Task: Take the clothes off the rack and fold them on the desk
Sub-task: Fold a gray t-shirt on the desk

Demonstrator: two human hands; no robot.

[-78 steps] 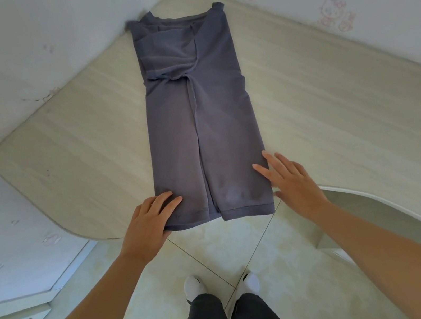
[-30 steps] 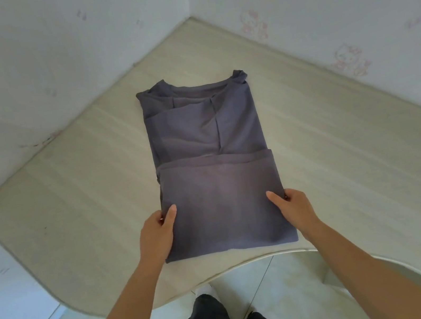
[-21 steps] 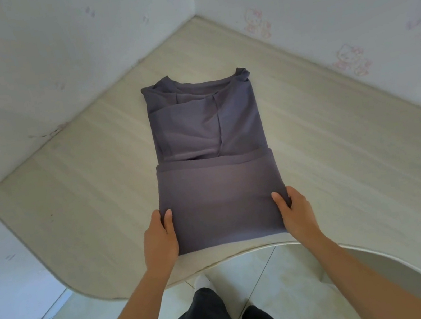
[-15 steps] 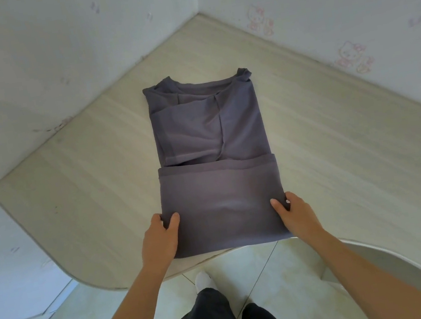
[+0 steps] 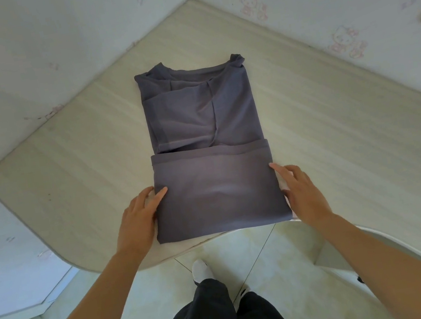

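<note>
Grey-purple cloth, one shirt (image 5: 215, 186), is laid near the front edge of the one tabletop (image 5: 66, 169), its bottom part already folded up. Its sides are touched by two hands, the left hand (image 5: 139, 221) and the right hand (image 5: 303, 194), both open with straight fingers, though the left fingertips may be tucked under. One more fold up to the collar seems needed, so both sides must be gripped and lifted evenly.

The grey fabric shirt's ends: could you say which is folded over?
The near end, between left hand and right hand; the far end shows the collar.
</note>
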